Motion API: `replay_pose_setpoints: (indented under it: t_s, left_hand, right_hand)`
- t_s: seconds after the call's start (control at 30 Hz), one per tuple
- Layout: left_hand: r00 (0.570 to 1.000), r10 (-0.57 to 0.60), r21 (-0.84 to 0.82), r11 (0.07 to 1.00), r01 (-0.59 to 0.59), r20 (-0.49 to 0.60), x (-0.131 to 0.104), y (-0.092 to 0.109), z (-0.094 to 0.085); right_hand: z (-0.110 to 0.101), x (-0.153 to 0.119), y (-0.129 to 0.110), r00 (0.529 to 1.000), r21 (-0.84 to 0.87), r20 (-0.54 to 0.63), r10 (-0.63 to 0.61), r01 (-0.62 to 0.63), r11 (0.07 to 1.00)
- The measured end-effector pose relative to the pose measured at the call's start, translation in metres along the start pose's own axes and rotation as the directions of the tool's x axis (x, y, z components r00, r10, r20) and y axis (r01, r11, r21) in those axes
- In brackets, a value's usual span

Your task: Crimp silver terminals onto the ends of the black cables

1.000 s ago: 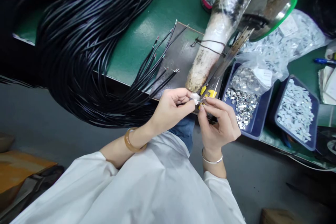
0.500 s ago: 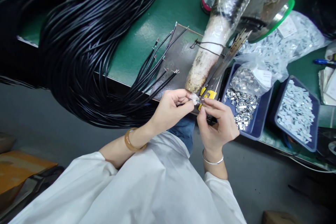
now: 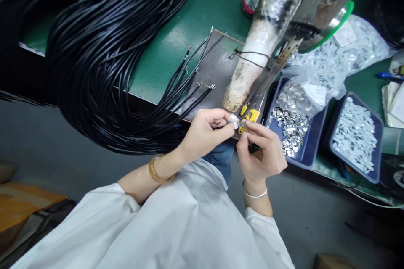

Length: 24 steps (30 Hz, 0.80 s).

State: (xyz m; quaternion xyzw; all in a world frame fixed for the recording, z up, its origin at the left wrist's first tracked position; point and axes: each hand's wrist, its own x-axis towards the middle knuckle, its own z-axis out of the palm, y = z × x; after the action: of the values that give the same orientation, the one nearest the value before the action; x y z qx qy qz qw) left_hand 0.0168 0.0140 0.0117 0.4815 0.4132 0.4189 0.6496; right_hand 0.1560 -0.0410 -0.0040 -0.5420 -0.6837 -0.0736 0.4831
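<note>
Since the earlier frame, the right thumb has dropped slightly from its index finger; the left hand has barely shifted.

Left hand (image 3: 202, 132): thumb and fingers closed on a black cable (image 3: 218, 127), its end poking out toward the right hand (image 3: 263, 151). Whitish wrap (image 3: 232, 118) at the left fingertips; whether worn or held, unclear. Right hand: index tip beside the thin wire ends (image 3: 241, 124), thumb a little apart; cannot tell if anything is pinched.

Step, as I judge it: separating or straightening the cable's inner wires. Next move would call for a firm left hold and a light right pinch on single strands.

Surface: yellow piece (image 3: 253, 114) just beyond the grip, and past it a film-wrapped column (image 3: 244, 77) over a dark metal plate (image 3: 216, 59). Left of the grip, a cable bundle (image 3: 104, 50) across the green bench (image 3: 164, 46). Right of it, metal clips (image 3: 292, 128) and pale pieces (image 3: 356, 134) in blue trays (image 3: 308, 155).

Room: grey floor (image 3: 82, 138) below the bench; carton (image 3: 334, 260) rightward, nearer the wearer.
</note>
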Motion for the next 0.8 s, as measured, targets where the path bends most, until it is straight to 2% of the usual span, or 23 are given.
replay_pose_setpoints:
  t_s: [0.2,0.37,0.5,0.8]
  left_hand:
    - [1.000,0.000,0.007,1.000,0.000,0.016,0.0011,-0.0042,0.0010]
    - [1.000,0.027,0.024,0.999,-0.027,-0.016,-0.0005,-0.0061,0.0025]
    - [0.998,0.053,0.050,0.997,-0.051,-0.022,-0.0031,-0.0061,0.0027]
    - [1.000,0.015,0.059,0.998,-0.016,0.004,-0.0030,-0.0083,-0.0009]
  right_hand:
    - [-0.0004,-0.0024,0.0031,1.000,-0.012,0.018,-0.005,0.005,1.000]
    - [0.0004,0.0031,0.0019,0.999,-0.041,0.051,0.005,-0.003,0.999]
    - [0.0007,0.0061,-0.0003,1.000,-0.052,0.028,-0.003,0.004,0.999]
    - [0.0030,-0.0027,0.0016,0.998,-0.018,0.052,-0.028,0.029,0.999]
